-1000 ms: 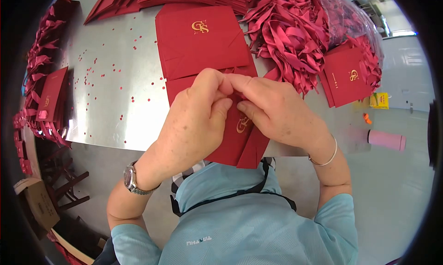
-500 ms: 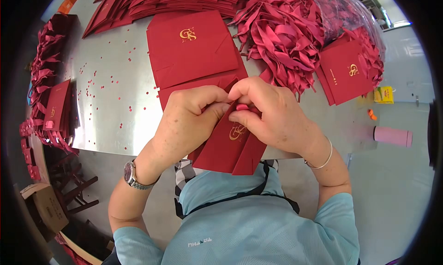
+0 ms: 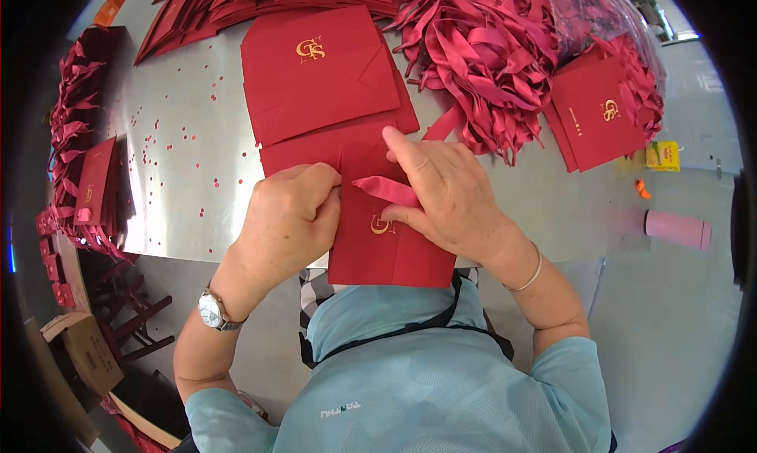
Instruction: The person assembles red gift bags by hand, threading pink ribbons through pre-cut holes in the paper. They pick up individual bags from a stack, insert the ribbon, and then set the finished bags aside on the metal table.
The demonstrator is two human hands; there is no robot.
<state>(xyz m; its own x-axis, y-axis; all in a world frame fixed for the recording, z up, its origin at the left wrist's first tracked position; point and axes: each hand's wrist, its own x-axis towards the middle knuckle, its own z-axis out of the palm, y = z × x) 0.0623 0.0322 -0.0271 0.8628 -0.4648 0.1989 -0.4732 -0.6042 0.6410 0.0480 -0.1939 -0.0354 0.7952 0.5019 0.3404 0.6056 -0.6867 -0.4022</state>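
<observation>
I observe a red paper gift bag (image 3: 361,256) at the near edge of the metal table (image 3: 177,224), between both hands and overhanging the wearer's lap, presumably for easy reach. The left hand (image 3: 290,215) is curled, apparently pinching the bag's left edge to steady it; its fingertips are partly hidden. The right hand (image 3: 457,189) is spread, thumb apart from forefinger, a satin ribbon (image 3: 390,190) in that gap. The ribbon heap (image 3: 501,67) lies just beyond, seemingly for quick supply.
</observation>
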